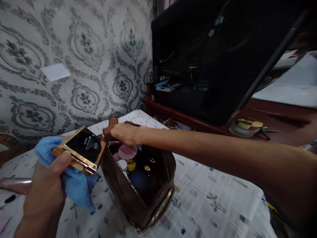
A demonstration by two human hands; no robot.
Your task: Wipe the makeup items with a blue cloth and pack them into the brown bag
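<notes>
My left hand (47, 185) is closed round a square gold compact (80, 150) with a black round lid, together with a blue cloth (74, 186) bunched under it. My right hand (125, 133) reaches across from the right and grips the far rim and brown handle of an open brown leather cosmetic bag (138, 195). The bag stands on a floral-print tablecloth (210, 201). Inside it I see a pink puff (127, 151), small bottles with gold and white caps, and dark items I cannot make out.
A patterned wall (74, 49) rises behind the table. A dark cabinet (210, 59) sits on a red-brown shelf (272, 112) at the right, with a gold-lidded jar (246, 125) on it. A pinkish tube (15, 185) lies at the left edge.
</notes>
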